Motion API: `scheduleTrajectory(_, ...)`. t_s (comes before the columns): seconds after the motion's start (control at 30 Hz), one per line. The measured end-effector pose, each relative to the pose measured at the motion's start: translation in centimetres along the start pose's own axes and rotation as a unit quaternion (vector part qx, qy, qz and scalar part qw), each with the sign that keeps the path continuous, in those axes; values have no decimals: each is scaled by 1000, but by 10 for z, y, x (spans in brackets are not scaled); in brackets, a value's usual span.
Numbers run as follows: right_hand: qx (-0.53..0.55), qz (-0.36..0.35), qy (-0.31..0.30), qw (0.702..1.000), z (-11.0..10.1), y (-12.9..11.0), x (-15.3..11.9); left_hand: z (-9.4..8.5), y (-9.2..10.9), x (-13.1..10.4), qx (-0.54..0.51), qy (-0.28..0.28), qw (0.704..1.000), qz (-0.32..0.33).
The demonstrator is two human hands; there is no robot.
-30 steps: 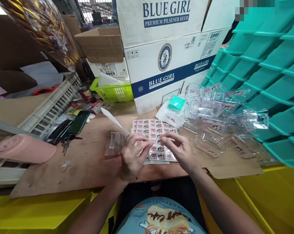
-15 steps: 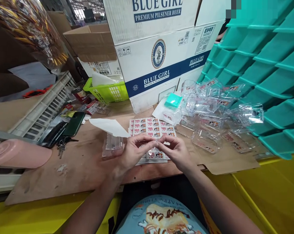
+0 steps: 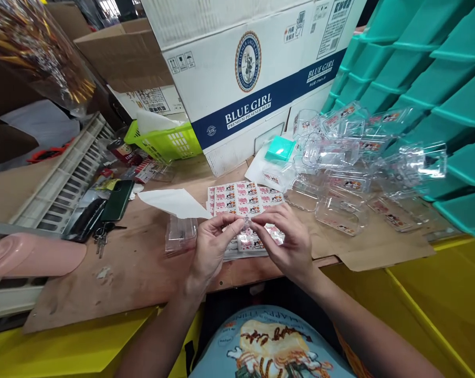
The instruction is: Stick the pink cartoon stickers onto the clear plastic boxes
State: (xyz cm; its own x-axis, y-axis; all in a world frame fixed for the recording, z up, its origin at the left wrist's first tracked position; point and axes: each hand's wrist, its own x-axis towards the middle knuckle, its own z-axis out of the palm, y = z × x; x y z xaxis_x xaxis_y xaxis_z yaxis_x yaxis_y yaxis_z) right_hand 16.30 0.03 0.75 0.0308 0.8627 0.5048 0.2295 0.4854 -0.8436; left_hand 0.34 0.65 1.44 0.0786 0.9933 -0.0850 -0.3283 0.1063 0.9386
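Observation:
My left hand (image 3: 212, 242) pinches a small clear piece (image 3: 246, 224) between thumb and index finger; its exact kind is too small to make out. Opposite it, my right hand (image 3: 290, 242) has thumb and forefinger at the same piece, closed on its edge. Both hands hover over a stack of sticker sheets (image 3: 225, 195) printed with pink lettering and cartoon cats. Beside my left hand lie clear plastic cases (image 3: 180, 234), partly covered by a white sheet of paper (image 3: 172, 202). To the right is a pile of clear plastic pieces with cat stickers (image 3: 334, 152).
A tall white beer carton (image 3: 209, 89) stands behind the sheets. Teal bins (image 3: 437, 89) are stacked at the right. A turquoise block (image 3: 280, 149) lies by the pile. At left are a green basket (image 3: 168, 142), a phone (image 3: 118, 200), keys (image 3: 101, 239) and a pink bottle (image 3: 34, 255).
The camera view has shifted and tilted down slightly. My right fingers have lifted and spread a little from the left ones, and the small clear piece now shows between them.

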Motion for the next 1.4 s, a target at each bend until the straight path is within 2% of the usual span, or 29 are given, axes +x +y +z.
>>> scheduleTrajectory(0.07,4,-3,4,1000,-3,4,1,-1,-1,1,-11,8,1000,-11)
scheduleTrajectory(0.13,6,-2,-7,1000,-10,9,4,-1,-1,3,-36,3,998,-51)
scheduleTrajectory(0.2,-35,-66,-63,995,-18,12,6,-1,-2,4,-53,-14,993,-101)
scheduleTrajectory(0.3,-113,-184,-140,966,-29,11,7,0,-2,3,-62,-63,983,-162)
scheduleTrajectory(0.37,-122,-199,-131,963,-36,8,6,-4,-2,-2,-60,-128,972,-187)
scheduleTrajectory(0.43,-105,-152,-82,979,-43,7,6,-16,1,-12,-30,-167,973,-158)
scheduleTrajectory(0.47,-95,-113,-54,988,-46,8,5,-25,3,-17,13,-151,982,-109)
scheduleTrajectory(0.5,-88,-67,-30,993,-49,9,5,-36,6,-23,83,-105,990,-40)
scheduleTrajectory(0.53,-76,-19,-15,997,-51,12,4,-49,8,-28,177,-37,983,42)
scheduleTrajectory(0.57,-55,29,-14,998,-50,14,3,-64,11,-31,283,42,951,119)
scheduleTrajectory(0.63,15,114,-50,992,-43,18,-2,-92,12,-32,465,170,843,212)
scheduleTrajectory(0.67,56,146,-76,985,-36,18,-5,-105,11,-30,513,205,804,219)
scheduleTrajectory(0.7,90,166,-105,976,-27,18,-8,-116,8,-27,529,222,794,203)
scheduleTrajectory(0.73,109,174,-131,970,-16,16,-12,-126,5,-24,513,227,810,172)
scheduleTrajectory(0.77,111,166,-153,968,-5,14,-16,-135,1,-21,472,224,842,132)
scheduleTrajectory(0.83,83,119,-186,972,16,9,-20,-145,-7,-17,348,208,912,59)
scheduleTrajectory(0.87,66,86,-199,974,26,6,-21,-148,-9,-17,289,199,936,34)
scheduleTrajectory(0.93,46,15,-218,975,39,3,-18,-149,-9,-20,219,177,960,7)
scheduleTrajectory(1.0,39,-51,-239,969,48,3,-11,-144,-2,-26,207,138,969,-5)
scheduleTrajectory(1.1,60,-97,-286,951,57,8,4,-128,15,-36,169,48,984,-25)
scheduleTrajectory(1.17,101,-64,-319,940,62,13,12,-116,22,-41,104,-29,993,-41)
scheduleTrajectory(1.23,142,4,-319,937,63,17,17,-107,24,-42,62,-79,994,-36)
scheduleTrajectory(1.3,174,78,-284,940,59,22,19,-104,19,-39,50,-66,996,-13)
scheduleTrajectory(1.4,214,155,-206,942,40,28,23,-112,8,-26,89,21,995,30)
